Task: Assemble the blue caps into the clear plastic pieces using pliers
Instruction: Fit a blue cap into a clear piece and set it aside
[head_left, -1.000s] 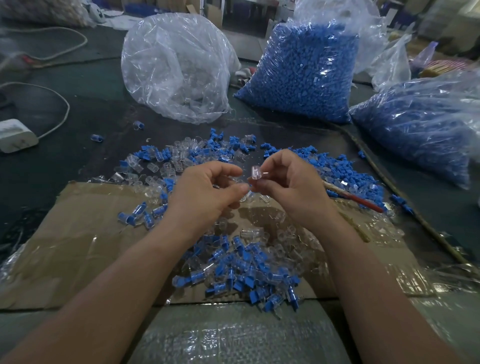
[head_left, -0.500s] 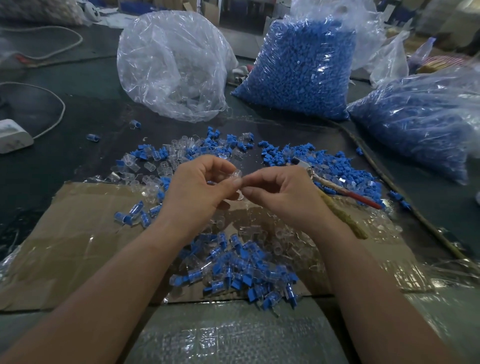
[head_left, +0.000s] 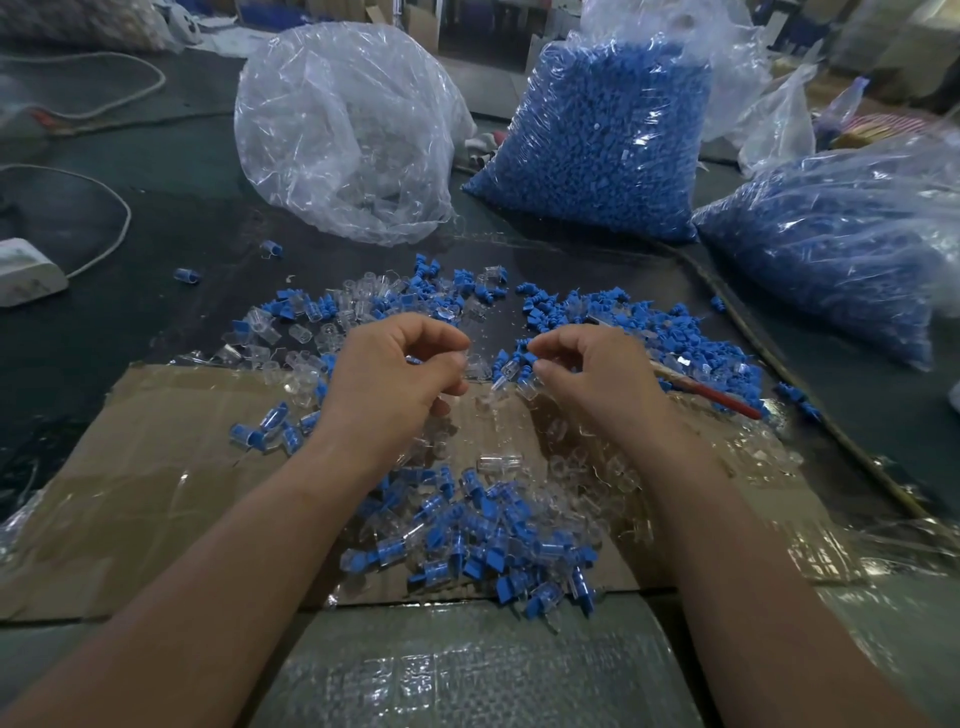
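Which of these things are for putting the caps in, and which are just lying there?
For the job: loose blue caps, clear pieces, red-handled pliers, finished pile, standing bag of blue caps.

Just lying about: white power block, its cable.

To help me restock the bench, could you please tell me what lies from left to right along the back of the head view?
white power strip → clear plastic bag → upright bag of blue caps → slumped bag of blue caps
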